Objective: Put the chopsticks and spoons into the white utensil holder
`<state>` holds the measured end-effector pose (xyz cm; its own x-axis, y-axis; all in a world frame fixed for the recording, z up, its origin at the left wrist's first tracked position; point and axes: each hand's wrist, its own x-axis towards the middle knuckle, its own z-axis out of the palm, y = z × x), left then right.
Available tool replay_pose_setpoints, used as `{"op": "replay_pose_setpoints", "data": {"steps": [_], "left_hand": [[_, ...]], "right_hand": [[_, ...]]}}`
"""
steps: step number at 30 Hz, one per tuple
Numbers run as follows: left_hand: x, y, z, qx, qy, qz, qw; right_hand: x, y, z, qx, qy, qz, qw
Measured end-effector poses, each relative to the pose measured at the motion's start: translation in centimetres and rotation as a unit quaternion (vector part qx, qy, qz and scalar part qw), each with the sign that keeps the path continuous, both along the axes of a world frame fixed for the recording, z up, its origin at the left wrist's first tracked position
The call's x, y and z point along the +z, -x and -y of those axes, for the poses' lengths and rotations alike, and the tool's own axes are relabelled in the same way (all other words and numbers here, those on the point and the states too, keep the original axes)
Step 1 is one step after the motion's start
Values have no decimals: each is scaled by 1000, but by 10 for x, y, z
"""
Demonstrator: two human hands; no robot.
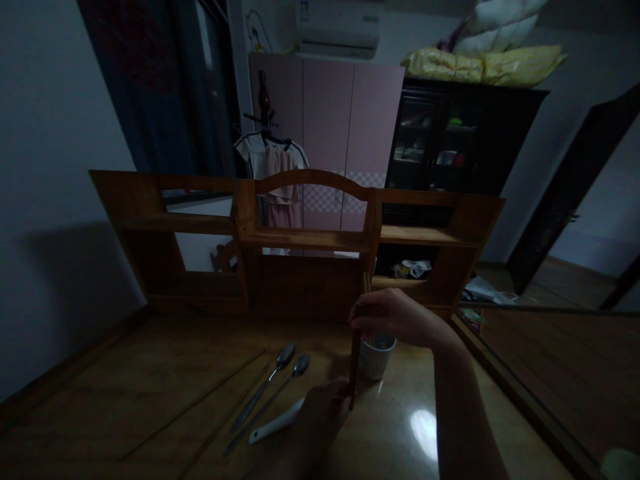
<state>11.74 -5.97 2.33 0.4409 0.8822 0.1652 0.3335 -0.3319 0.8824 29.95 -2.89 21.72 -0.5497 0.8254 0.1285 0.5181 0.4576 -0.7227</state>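
My right hand (393,313) is closed round slim dark chopsticks (355,363), held upright just left of a pale cup (376,361). At their lower end the fingers of my left hand (325,408) pinch them, close to the table top. Lighter thin sticks (367,283) show above my right hand; whether they belong to the same bunch is hard to see. A white handle (275,423) runs under my left hand, its other end hidden. Left of it lie two metal spoons (285,355), (301,365) with their bowls pointing away from me.
Two long thin sticks (195,403) lie slantwise on the wooden table (165,353). A wooden shelf unit (305,238) stands along the table's far edge. Behind it are a pink wardrobe (325,120), hanging clothes (280,167) and a dark cabinet (465,140).
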Motion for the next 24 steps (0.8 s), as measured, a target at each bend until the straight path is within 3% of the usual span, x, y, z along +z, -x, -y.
{"op": "replay_pose_setpoints", "data": {"steps": [11, 18, 24], "left_hand": [[-1, 0, 0, 0, 4, 21, 1000], [-4, 1, -1, -12, 39, 38, 998], [-5, 2, 3, -19, 46, 87, 995]], "right_hand": [[0, -1, -1, 16, 17, -10, 1000], [-9, 1, -7, 47, 46, 60, 996], [-5, 0, -5, 46, 32, 25, 998]]}}
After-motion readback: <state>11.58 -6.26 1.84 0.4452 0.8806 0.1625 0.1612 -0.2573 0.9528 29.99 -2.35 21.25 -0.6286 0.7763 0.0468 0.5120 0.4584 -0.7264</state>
